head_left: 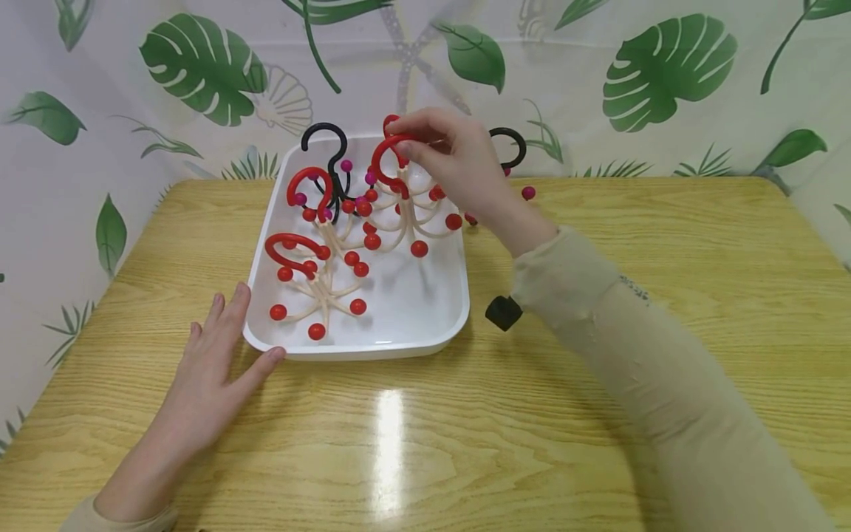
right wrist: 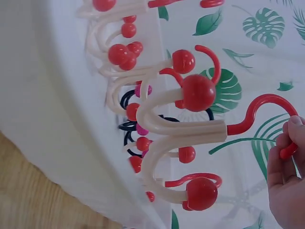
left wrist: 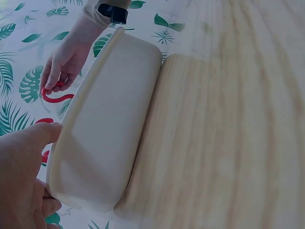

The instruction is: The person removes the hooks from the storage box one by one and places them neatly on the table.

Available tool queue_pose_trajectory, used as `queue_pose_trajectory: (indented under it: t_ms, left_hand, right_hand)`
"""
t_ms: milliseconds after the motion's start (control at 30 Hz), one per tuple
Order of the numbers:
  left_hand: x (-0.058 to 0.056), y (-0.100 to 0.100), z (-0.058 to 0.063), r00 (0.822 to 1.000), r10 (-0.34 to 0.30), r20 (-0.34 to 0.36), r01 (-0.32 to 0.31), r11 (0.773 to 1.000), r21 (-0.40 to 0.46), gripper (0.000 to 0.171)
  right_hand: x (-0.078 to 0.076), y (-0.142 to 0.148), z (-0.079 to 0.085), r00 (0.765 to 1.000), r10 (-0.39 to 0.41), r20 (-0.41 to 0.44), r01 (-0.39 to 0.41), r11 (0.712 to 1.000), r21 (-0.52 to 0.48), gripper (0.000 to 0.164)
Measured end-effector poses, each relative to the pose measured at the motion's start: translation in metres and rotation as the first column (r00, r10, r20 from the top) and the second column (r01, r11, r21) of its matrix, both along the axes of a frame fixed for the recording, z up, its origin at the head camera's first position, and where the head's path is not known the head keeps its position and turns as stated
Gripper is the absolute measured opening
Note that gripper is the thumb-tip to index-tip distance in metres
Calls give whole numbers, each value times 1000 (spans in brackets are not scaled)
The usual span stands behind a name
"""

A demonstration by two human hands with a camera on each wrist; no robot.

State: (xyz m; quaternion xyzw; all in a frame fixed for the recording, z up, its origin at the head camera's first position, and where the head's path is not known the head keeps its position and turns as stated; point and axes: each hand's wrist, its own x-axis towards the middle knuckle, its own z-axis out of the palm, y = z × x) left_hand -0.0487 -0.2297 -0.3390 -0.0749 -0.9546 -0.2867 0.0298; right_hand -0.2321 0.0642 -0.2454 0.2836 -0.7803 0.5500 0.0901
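Note:
My right hand [head_left: 459, 155] pinches the red hook of a cream multi-arm hanger [head_left: 407, 207] with red ball tips, upright over the back right of the white tray [head_left: 419, 318]. In the right wrist view its cream arms [right wrist: 190, 130] curve below the pinched hook. Another red hook [head_left: 391, 120] shows just behind, partly hidden by the hand. Two more cream hangers with red hooks, one in front [head_left: 322, 290] and one behind [head_left: 327, 229], stand in the tray's left half. My left hand [head_left: 213, 369] spans the front left corner, thumb at the front rim, fingers along the left side.
A black hanger [head_left: 335, 174] with magenta balls stands at the tray's back left. Right of the tray, another black hook [head_left: 512, 144] is partly hidden by my right hand. Wooden table [head_left: 319, 443] surrounds the tray, with a leaf-print cloth [head_left: 372, 66] behind.

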Motion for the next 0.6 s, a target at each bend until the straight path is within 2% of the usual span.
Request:
queue_pose_trajectory:
  t_ms: [167, 333, 600]
  left_hand:
    - [0, 0, 0, 1000, 1, 3, -1, 1000, 0, 83]
    - [0, -1, -1, 1000, 0, 1, 0, 1000, 0, 83]
    - [0, -1, -2, 1000, -2, -6, 2, 1000, 2, 83]
  right_hand:
    - [8, 6, 11, 999, -7, 50, 10, 998, -55, 26]
    - [12, 18, 16, 1000, -15, 12, 17, 994, -105, 26]
    - [22, 43, 26, 996, -84, -8, 83, 992, -93, 25]
